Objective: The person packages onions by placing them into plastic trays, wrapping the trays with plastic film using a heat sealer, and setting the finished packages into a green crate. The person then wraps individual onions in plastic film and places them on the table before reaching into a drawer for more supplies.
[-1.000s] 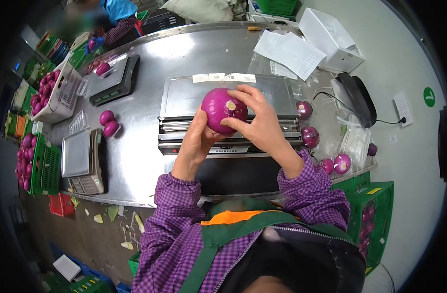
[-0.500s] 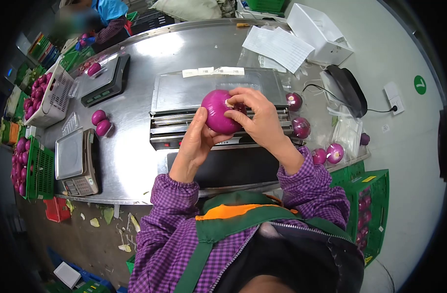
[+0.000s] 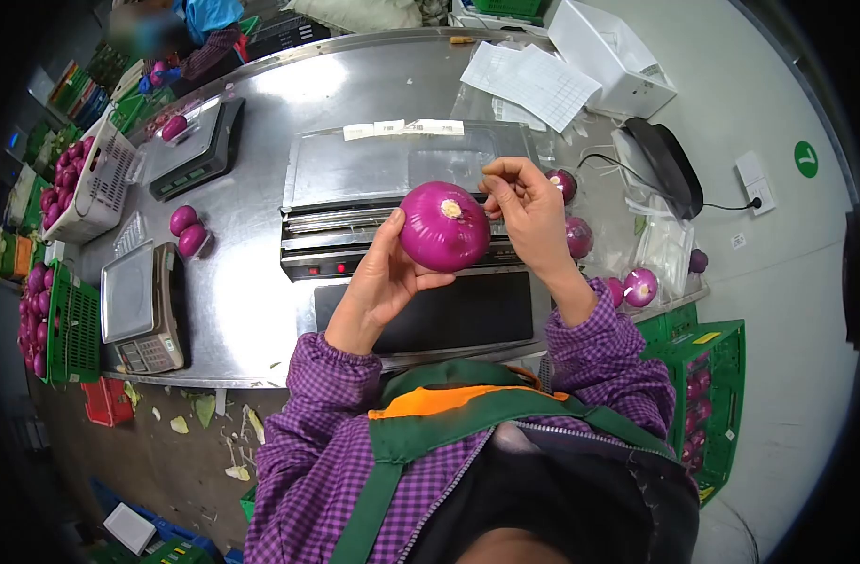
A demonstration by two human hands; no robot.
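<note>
Head | left hand (image 3: pixel 383 282) fingers cup onion (image 3: pixel 445 227) | right hand (image 3: pixel 531 218) fingers pinched, beside it

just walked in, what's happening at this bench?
A person at a steel table holds a red onion in the left hand, above a wrapping machine. The right hand is beside the onion with fingertips pinched together; what they pinch is too small to tell. More onions lie loose on the table, with two scales to the left. Another person works at the far end.
</note>
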